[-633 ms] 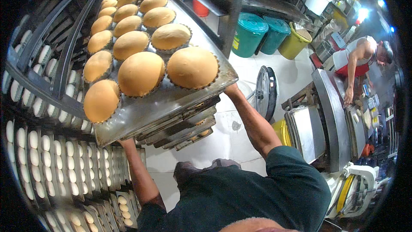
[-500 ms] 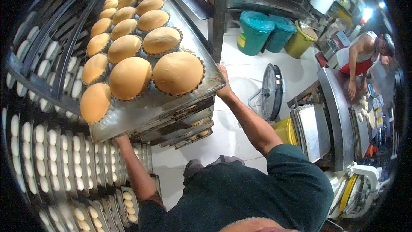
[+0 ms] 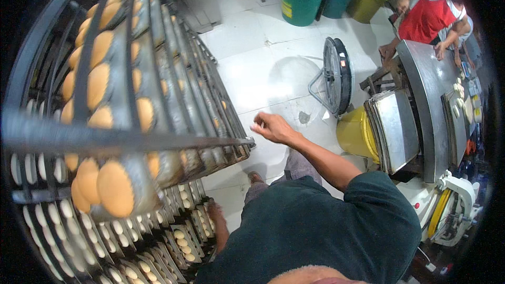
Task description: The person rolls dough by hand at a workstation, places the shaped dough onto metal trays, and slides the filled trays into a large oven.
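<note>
My right hand (image 3: 272, 128) is raised over the floor beside the tall metal rack (image 3: 200, 141), its fingers loosely curled and apart with nothing in them. Low by the trays of pale dough pieces (image 3: 181, 242) is my left hand (image 3: 215, 215), blurred, so its fingers cannot be made out. Round golden cupcakes (image 3: 117, 186) in fluted tins sit on trays in the rack, several levels deep. The cupcake tray (image 3: 150, 192) nearest me shows in the rack behind a dark bar, and neither hand touches it.
To the right stand a yellow bucket (image 3: 357, 134), upright baking sheets (image 3: 394, 131) and a steel table (image 3: 428, 110). A black round fan (image 3: 336, 76) is on the tiled floor. Lidded teal bins (image 3: 302, 0) stand farther back. A person in red (image 3: 428, 21) is at the table's far end.
Both hands have let go of the cupcake tray, which is now in the rack. My right hand has drawn back from it, my left has dropped lower, and the view has shifted.
</note>
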### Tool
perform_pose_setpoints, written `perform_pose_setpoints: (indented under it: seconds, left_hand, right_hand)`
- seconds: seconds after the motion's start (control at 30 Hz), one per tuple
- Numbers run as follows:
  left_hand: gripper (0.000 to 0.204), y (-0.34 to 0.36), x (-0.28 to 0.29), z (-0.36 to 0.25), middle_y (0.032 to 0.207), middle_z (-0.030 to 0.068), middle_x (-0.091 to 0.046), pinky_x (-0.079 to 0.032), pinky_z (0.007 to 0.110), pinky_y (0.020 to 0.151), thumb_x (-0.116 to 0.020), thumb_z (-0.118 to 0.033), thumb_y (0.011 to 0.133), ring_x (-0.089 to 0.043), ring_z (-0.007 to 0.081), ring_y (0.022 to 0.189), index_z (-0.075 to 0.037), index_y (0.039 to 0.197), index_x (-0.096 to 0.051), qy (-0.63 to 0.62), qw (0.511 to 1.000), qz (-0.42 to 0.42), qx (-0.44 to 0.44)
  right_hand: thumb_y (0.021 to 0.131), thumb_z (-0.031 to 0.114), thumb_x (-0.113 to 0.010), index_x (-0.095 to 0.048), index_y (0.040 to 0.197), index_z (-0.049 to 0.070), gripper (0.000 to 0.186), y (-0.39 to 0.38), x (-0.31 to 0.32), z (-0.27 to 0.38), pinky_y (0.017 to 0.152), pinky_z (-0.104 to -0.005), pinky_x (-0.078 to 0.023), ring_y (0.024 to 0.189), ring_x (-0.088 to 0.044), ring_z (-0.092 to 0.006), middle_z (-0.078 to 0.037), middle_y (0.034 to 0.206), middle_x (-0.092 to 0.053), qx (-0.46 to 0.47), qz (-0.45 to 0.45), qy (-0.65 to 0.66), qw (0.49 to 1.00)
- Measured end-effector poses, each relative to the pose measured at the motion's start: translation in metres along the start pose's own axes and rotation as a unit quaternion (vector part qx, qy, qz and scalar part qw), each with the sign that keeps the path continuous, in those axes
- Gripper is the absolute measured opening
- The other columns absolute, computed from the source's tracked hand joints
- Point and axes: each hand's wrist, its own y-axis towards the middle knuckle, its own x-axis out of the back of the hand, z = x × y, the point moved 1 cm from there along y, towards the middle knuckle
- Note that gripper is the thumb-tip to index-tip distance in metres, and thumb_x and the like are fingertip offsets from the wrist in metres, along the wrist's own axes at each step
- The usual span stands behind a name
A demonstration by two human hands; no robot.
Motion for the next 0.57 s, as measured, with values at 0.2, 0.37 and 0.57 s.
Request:
perform_pose_setpoints:
  seconds: [0.2,0.37,0.57]
  left_hand:
    - [0.05,-0.077,-0.124,0.044,0.128,0.0185,-0.069,-0.045,0.047,0.103,-0.041,-0.04,0.108,-0.06,0.0414,0.117,-0.001,0.125,-0.068,0.3,0.834,0.463,-0.017]
    - [0.041,-0.146,-0.244,-0.198,0.097,0.0076,-0.072,-0.052,0.037,0.069,-0.058,-0.042,0.104,-0.066,0.0194,0.079,-0.003,0.108,-0.071,0.24,0.842,0.479,-0.055]
    - [0.05,-0.108,-0.397,-0.27,0.104,0.0088,-0.073,-0.054,0.032,0.075,-0.065,-0.045,0.101,-0.068,0.0174,0.085,-0.003,0.127,-0.066,0.214,0.801,0.554,-0.072]
  right_hand:
    - [0.094,0.04,-0.069,-0.068,0.109,0.002,0.041,-0.048,0.076,-0.12,0.084,-0.0489,-0.055,0.094,-0.071,-0.0395,-0.021,0.099,-0.074,-0.076,0.13,-0.076,0.986]
    - [0.091,0.04,-0.071,-0.069,0.111,0.001,0.043,-0.005,0.149,-0.164,0.086,-0.049,-0.055,0.098,-0.071,-0.0393,-0.021,0.101,-0.074,-0.086,0.182,-0.078,0.976]
    - [0.091,0.041,-0.072,-0.069,0.117,0.004,0.045,0.14,0.25,-0.202,0.089,-0.0469,-0.055,0.102,-0.071,-0.0379,-0.02,0.105,-0.075,-0.111,0.063,-0.084,0.988]
